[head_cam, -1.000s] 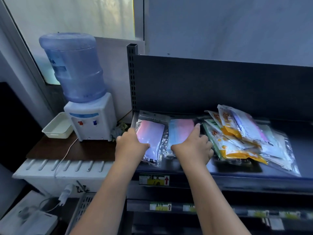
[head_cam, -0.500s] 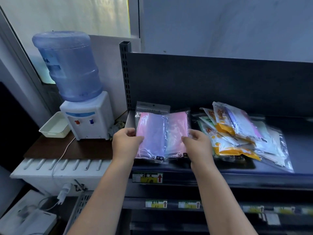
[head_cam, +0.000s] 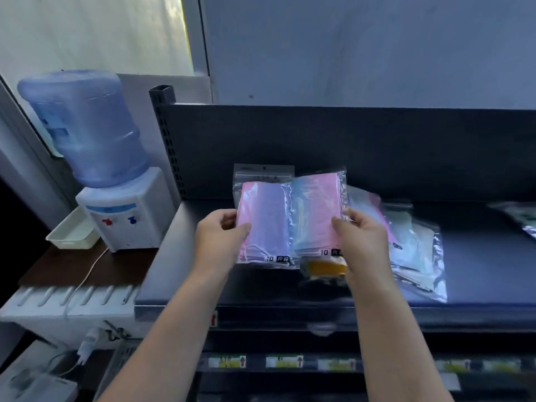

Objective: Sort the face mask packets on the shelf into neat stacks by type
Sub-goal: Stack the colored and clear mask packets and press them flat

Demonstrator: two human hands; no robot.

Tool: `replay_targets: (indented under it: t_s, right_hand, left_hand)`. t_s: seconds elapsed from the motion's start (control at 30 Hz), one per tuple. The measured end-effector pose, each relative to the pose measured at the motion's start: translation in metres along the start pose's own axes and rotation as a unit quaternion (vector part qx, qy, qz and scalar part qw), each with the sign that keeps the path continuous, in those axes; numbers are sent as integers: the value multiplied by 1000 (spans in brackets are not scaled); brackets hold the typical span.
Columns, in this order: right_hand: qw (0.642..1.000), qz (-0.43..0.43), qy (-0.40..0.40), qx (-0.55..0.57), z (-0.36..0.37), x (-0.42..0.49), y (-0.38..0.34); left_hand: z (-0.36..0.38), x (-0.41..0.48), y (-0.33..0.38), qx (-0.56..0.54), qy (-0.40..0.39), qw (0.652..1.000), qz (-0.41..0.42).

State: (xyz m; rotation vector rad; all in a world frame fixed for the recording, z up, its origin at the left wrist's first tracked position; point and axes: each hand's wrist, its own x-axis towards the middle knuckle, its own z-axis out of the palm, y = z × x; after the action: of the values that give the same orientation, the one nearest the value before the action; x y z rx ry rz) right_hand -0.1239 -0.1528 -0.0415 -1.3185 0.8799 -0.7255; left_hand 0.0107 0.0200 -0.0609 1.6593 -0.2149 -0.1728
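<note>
The left hand (head_cam: 220,242) and the right hand (head_cam: 362,239) are held apart above the shelf (head_cam: 478,271), over the left half of its deck, each clamped on one face mask packet. The left hand grips the pink-and-purple packet (head_cam: 266,221) at its left edge: the thumb lies across the front face and the fingers curl behind it. The right hand grips the pink-and-blue packet (head_cam: 316,216) at its lower right edge in the same way, thumb on the front, fingers behind. Both packets are raised off the shelf deck, faces toward the camera, and stand side by side in front of the shelf's dark back panel. Their inner edges meet at the middle; whether one overlaps the other cannot be told for certain. Each packet carries a printed "10" at its lower edge. Below the right-hand packet, an orange packet (head_cam: 326,268) lies flat on the shelf deck, partly hidden by the right hand. To the right of that hand, a loose pile of clear packets (head_cam: 414,250) rests on the deck, its layers fanned toward the front edge of the shelf. At the far right of the shelf, part of another packet (head_cam: 519,219) is visible at the frame edge. Beyond the left end of the shelf stands a water dispenser (head_cam: 121,210).
</note>
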Motion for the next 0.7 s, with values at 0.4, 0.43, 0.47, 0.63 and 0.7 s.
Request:
replay_targets:
  t_s: [0.4,0.43,0.47,0.63,0.7]
  right_hand:
    - [997,-45,45,45,-211,65,-21]
    - [996,-48,48,49,-224,69,-19]
    - [996,-49,48,55,-236,73,-17]
    - [998,-22,30,54,-278,91,-11]
    - [998,-13,22,50,-290,99,-8]
  left_hand:
    - [208,-87,40,-11,-38,999,6]
    - [224,-96,41,-13,-40,999,6]
    - [237,-103,41,-16,-44,999,3]
    - [280,-128,38,-47,-60,996,-39]
    - [293,-131,37,-42,-55,997,-42]
